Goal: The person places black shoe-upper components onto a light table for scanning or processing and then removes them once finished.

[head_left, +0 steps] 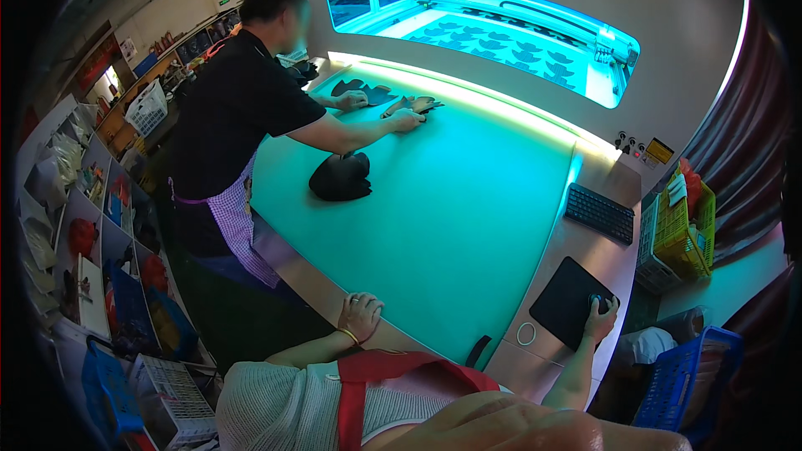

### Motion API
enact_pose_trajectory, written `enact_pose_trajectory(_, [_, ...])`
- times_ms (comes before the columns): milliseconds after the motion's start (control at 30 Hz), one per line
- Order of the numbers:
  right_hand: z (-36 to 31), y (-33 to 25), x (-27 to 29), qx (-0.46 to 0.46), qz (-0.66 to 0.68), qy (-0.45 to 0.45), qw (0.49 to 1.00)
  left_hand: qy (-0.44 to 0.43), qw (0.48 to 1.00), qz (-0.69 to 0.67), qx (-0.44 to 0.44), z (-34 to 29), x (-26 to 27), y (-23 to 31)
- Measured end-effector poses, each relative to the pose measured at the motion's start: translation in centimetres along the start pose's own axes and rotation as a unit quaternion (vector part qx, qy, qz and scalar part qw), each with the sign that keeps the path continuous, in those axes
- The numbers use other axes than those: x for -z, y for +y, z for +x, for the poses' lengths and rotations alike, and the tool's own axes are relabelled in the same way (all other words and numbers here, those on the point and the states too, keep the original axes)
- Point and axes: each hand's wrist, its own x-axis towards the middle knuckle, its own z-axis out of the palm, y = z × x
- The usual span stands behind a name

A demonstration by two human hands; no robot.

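My left hand (361, 316) lies on the near edge of the machine's table (451, 234), fingers stretched out and holding nothing. A ring and a yellow bracelet show on it. Off to the right, my right hand (600, 321) rests with its fingers around a computer mouse (595, 301), which it partly hides. Under the mouse is a black mouse pad (570, 296). Beyond the pad lies a black keyboard (600, 213), and a pale ring-shaped band (525, 333) sits left of the pad.
At the far left, a co-worker (225, 108) handles dark flat cut pieces (413, 106). A stack of dark pieces (341, 177) lies nearer on the table. More cut shapes (493, 42) show behind the machine's lit window. Yellow (697, 234) and blue crates (689, 380) stand at the right.
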Motion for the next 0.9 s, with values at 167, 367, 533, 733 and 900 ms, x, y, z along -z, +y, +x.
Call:
enact_pose_trajectory(167, [-0.01, -0.19, 0.04, 0.000, -0.006, 0.000, 1.000, -0.004, 1.000, 0.008, 0.000, -0.03, -0.02, -0.03])
enact_pose_trajectory(367, [0.11, 0.32, -0.21, 0.001, -0.002, 0.009, 1.000, -0.003, 1.000, 0.002, 0.001, -0.09, -0.14, -0.12])
enact_pose_trajectory(533, [0.08, 0.29, -0.35, -0.007, -0.007, 0.012, 1.000, 0.005, 1.000, -0.005, 0.001, -0.04, -0.05, -0.08])
enact_pose_trajectory(733, [0.08, 0.27, -0.32, -0.001, -0.004, 0.013, 1.000, 0.001, 1.000, -0.003, 0.004, -0.08, -0.31, -0.20])
enact_pose_trajectory(900, [0.09, 0.23, -0.29, 0.000, -0.009, 0.011, 1.000, 0.001, 1.000, -0.014, 0.003, 0.00, -0.16, -0.10])
